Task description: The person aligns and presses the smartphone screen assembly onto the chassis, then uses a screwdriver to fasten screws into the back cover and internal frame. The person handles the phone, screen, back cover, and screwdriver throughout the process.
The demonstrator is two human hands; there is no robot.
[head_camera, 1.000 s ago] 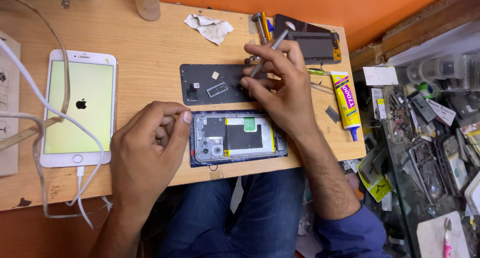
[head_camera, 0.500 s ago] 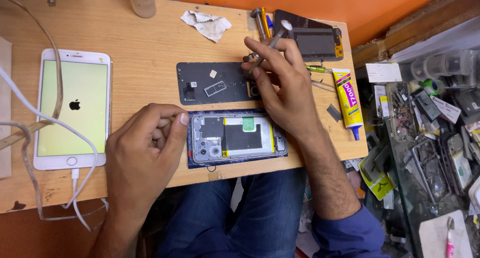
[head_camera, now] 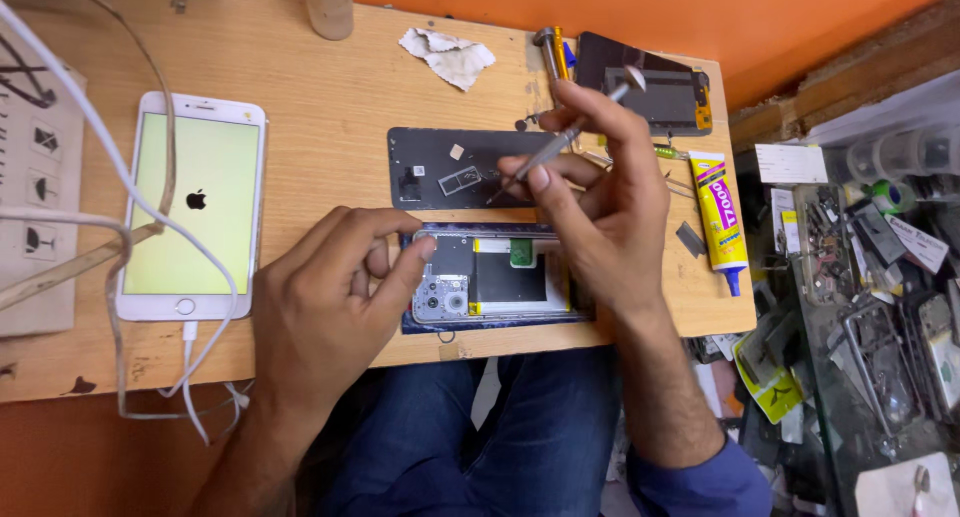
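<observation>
An opened phone (head_camera: 490,282) lies face down near the table's front edge, its battery and camera module exposed. My left hand (head_camera: 330,307) rests at its left end, thumb and forefinger pinched at the frame's corner. My right hand (head_camera: 590,202) holds a slim metal screwdriver (head_camera: 560,142), tip angled down toward the dark back cover (head_camera: 440,162) that lies just behind the opened phone. Small loose parts sit on that cover.
A white phone (head_camera: 195,207) with a lit screen lies at the left, a white cable plugged in. A yellow glue tube (head_camera: 718,217), another dark phone (head_camera: 660,92), tools and a crumpled tissue (head_camera: 450,57) lie at the back. A cluttered parts shelf (head_camera: 860,277) stands to the right.
My right hand has lifted the screwdriver from the back cover's right edge and tilted it more upright. My left hand stays at the phone's left end.
</observation>
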